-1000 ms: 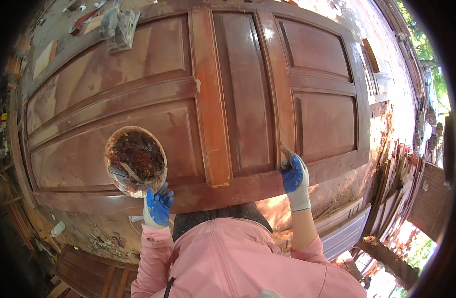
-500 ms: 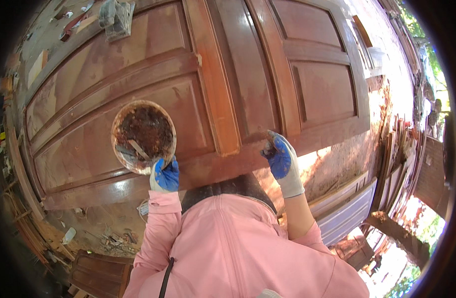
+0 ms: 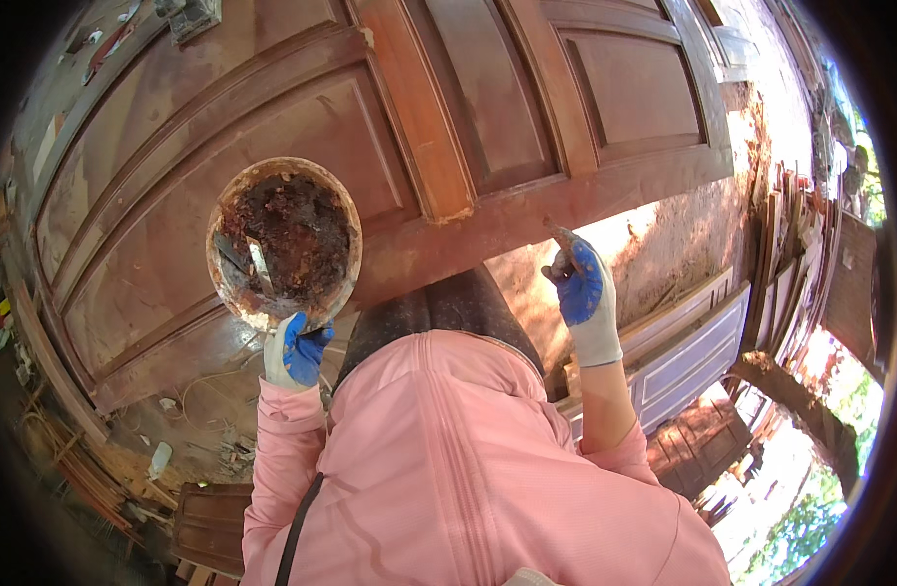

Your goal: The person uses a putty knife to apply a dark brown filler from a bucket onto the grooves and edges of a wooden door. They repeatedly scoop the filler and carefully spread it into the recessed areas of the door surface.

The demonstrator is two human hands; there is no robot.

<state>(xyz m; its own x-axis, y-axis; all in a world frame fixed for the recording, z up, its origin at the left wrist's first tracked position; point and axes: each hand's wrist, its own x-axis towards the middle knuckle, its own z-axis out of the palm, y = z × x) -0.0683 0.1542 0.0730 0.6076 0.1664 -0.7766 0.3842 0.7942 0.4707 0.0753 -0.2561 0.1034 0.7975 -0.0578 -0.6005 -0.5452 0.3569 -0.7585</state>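
My left hand [image 3: 299,354], in a blue and white work glove, is closed on the near rim of a round bucket [image 3: 354,264]. Dark reddish-brown paste [image 3: 297,220] coats the bucket's inside, and a flat strip-like tool [image 3: 260,266] lies in it. My right hand [image 3: 587,293], gloved alike, hovers off the near edge of a brown panelled wooden door [image 3: 507,220]. Its fingers are bent together with the index finger partly stretched, and the fingertips are smeared brown. Whatever may be between them is too small to name.
An orange-brown wooden strip [image 3: 419,117] runs across the door. A dusty block-shaped tool [image 3: 189,18] sits at its far left edge. Pale panels [image 3: 688,337] lean at the right, and another brown panel [image 3: 209,527] lies at the lower left. Debris litters the ground.
The door sits higher in view, with more ground showing below it. The bucket and my left hand shift slightly relative to it. My right hand has moved right, off the door's edge.
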